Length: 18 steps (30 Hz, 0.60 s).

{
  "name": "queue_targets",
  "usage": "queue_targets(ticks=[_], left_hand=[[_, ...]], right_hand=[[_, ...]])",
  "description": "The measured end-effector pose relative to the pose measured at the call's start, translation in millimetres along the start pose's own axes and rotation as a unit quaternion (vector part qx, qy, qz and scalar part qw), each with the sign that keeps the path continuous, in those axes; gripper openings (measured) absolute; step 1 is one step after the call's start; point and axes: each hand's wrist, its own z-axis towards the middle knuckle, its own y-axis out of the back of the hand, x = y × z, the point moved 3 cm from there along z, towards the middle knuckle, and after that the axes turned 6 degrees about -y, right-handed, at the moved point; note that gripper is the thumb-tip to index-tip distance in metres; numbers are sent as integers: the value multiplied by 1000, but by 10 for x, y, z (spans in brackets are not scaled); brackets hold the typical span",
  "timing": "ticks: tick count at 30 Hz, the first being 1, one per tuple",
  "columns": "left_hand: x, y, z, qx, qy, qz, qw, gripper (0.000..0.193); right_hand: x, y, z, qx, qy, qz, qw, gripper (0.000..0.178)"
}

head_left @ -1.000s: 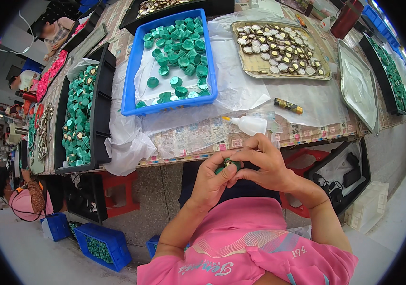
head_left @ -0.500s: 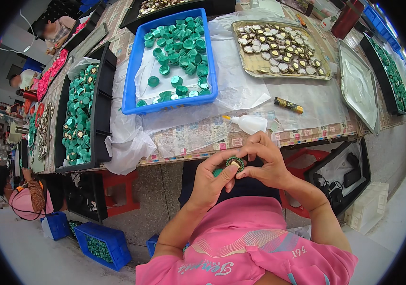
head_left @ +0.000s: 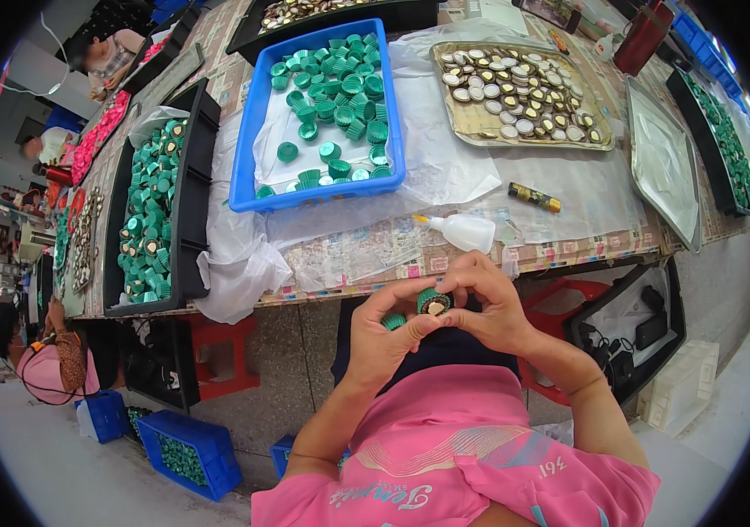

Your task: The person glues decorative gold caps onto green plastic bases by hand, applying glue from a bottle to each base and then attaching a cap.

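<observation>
In front of me, at the table's near edge, both hands hold one green fluted cup [head_left: 435, 302], tipped so its dark, ridged inside and a cream-coloured piece face me. My left hand [head_left: 382, 341] pinches its left side between thumb and fingers. A second green fluted cup [head_left: 394, 322] is tucked in the left fingers. From the other side, my right hand [head_left: 491, 303] grips the cup with thumb and fingertips. Just beyond my hands lies a white squeeze bottle [head_left: 467, 234] with an orange tip, on its side.
A blue tray [head_left: 242, 167] holds many green cups. Right of it, a metal tray [head_left: 460, 128] carries round brown-and-white pieces. A black-and-gold cylinder [head_left: 535, 196] lies on paper. A black crate [head_left: 189, 193] of filled cups stands left. Co-workers sit farther left.
The held cup has been turned, so its dark inside and cream piece show more fully. My left thumb has shifted down off its opening. The second cup shows more.
</observation>
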Motion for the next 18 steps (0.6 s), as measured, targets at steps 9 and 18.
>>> queue_targets(ticks=[9, 18], left_hand=[[-37, 119, 35, -35, -67, 89, 993, 33], [-569, 721, 11, -175, -118, 190, 959, 25]], right_hand=[[2, -101, 89, -15, 28, -34, 999, 31], [207, -231, 155, -34, 36, -64, 997, 30]])
